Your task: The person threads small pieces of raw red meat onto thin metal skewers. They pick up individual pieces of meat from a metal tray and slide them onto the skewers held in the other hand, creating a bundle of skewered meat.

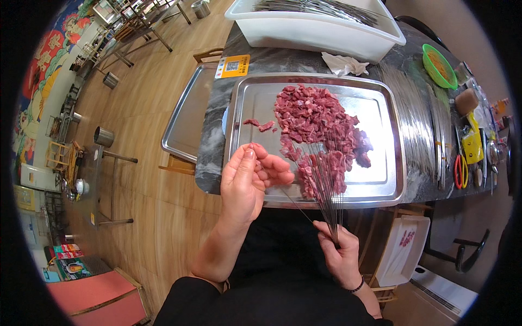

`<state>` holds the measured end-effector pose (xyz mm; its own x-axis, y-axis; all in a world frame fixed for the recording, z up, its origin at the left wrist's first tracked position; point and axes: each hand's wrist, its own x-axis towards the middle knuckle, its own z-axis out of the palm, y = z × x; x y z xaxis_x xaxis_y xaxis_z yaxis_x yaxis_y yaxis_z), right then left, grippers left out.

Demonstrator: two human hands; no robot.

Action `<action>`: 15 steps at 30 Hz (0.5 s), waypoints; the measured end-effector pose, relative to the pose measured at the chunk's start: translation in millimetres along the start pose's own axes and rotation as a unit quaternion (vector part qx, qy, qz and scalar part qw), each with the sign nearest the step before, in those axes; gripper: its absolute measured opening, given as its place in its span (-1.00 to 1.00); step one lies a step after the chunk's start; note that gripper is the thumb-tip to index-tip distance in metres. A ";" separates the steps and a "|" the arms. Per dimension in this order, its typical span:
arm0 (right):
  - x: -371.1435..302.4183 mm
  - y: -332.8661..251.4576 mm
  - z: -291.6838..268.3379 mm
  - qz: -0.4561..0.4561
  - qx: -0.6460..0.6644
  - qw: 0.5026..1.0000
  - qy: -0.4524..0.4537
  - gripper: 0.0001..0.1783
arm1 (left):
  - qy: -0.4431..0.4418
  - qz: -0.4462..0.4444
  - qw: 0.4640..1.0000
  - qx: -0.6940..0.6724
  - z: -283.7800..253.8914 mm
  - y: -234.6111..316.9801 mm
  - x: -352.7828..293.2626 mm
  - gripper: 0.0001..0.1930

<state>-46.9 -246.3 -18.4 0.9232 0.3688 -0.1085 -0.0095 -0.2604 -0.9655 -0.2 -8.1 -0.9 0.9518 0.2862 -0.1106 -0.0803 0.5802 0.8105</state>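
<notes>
A wide metal tray (375, 179) lies on the dark marbled table before me, with a heap of raw red meat pieces (315, 111) in its middle. A few loose bits of meat (260, 125) sit left of the heap. My right hand (340, 255), at the tray's near edge, is closed round a bundle of thin metal skewers (326, 195) that fan out over the meat. One skewer slants away from the bundle toward my left hand (251, 176). That hand is raised over the tray's near left corner, thumb and forefinger pinched; what they hold is hard to make out.
Behind the tray stands a white tub (321, 30) of skewers, with a crumpled tissue (345, 64) beside it. More skewers (410, 125), a green basket (439, 66) and orange-handled scissors (461, 171) are at right. A white bin (399, 261) holds skewered meat; another metal tray (190, 114) is at left.
</notes>
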 end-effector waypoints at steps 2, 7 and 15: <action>0.6 -0.8 -2.9 -0.007 -0.005 1.000 0.001 -0.58 | 0.010 0.001 1.000 0.008 0.6 0.7 0.4 -0.73; 0.6 -0.1 -7.6 -0.002 0.010 1.000 -0.007 -0.59 | 0.013 -0.001 1.000 0.008 2.3 1.5 2.1 -0.73; -8.6 2.4 9.9 0.034 0.052 0.998 0.004 -0.61 | 0.066 0.095 0.993 -0.009 13.1 -11.6 -7.5 -0.73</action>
<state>-58.6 -241.2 -22.0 0.9223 0.3458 -0.1727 -0.1111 -0.1909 -0.9753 -2.5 -27.0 -2.0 0.8714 0.4894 -0.0321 -0.2617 0.5194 0.8135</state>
